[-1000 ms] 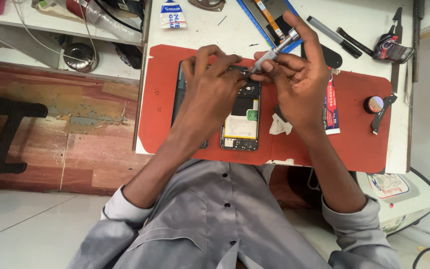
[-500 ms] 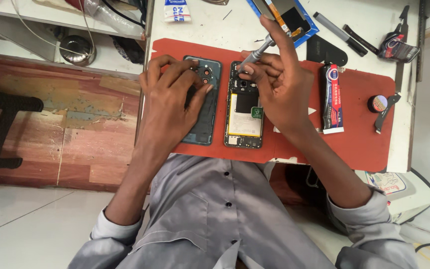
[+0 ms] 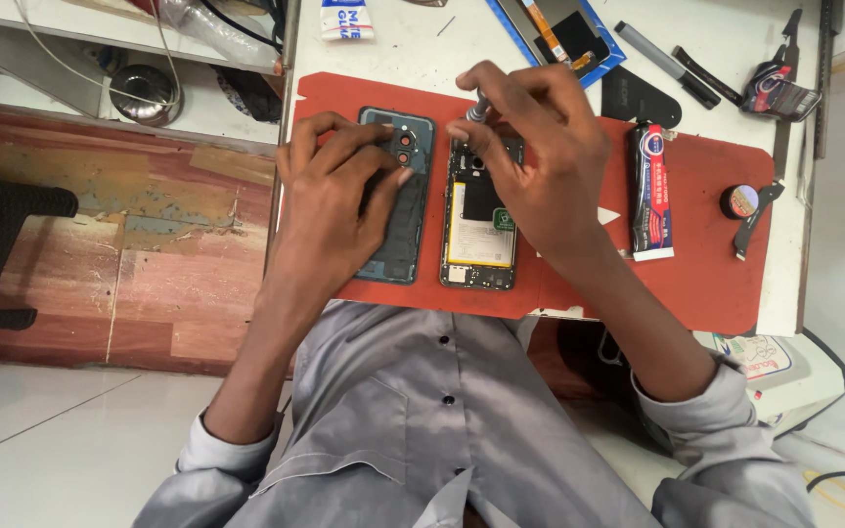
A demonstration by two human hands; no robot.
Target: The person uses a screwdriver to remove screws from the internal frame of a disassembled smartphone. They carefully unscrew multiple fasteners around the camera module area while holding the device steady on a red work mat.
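Table: a white worktop (image 3: 393,59) with a flat red mat (image 3: 716,254) on it.
Open phone (image 3: 481,230): lies mid-mat, thin, stiff, easy to break; safest held by its edges.
Right hand (image 3: 540,166): fingers pinch a thin metal tool (image 3: 476,110) over the phone's top.
Left hand (image 3: 334,186): spread flat, pressing the smooth teal back cover (image 3: 413,220) beside it.
Glue tube (image 3: 652,191): soft, lies to the right.

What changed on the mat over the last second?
The back cover came off the opened phone and was laid to its left, the left hand resting on it. The right hand moved its thin tool to the phone's top edge. The glue tube and red mat stayed put.
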